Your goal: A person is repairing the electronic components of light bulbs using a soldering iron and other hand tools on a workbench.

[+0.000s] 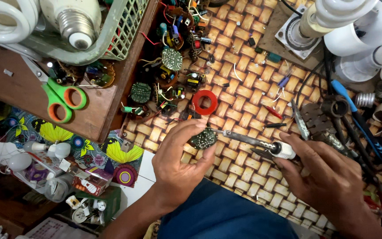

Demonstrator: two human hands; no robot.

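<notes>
My left hand (178, 163) grips a small round green circuit board (203, 139) over the woven mat (244, 102). My right hand (328, 177) holds a soldering iron (261, 144) by its white collar, and the iron's metal tip touches the right edge of the board. Both hands hover just above my blue-clad knee (222, 217).
A pile of round circuit boards (169, 84) and a red ring (204, 102) lie behind the hands. Green-and-orange scissors (60, 99) rest on a wooden board. A green basket (111, 35) holds lamp bulbs; more bulbs (345, 22), pliers (337, 119) and a blue-handled tool (359, 119) sit right.
</notes>
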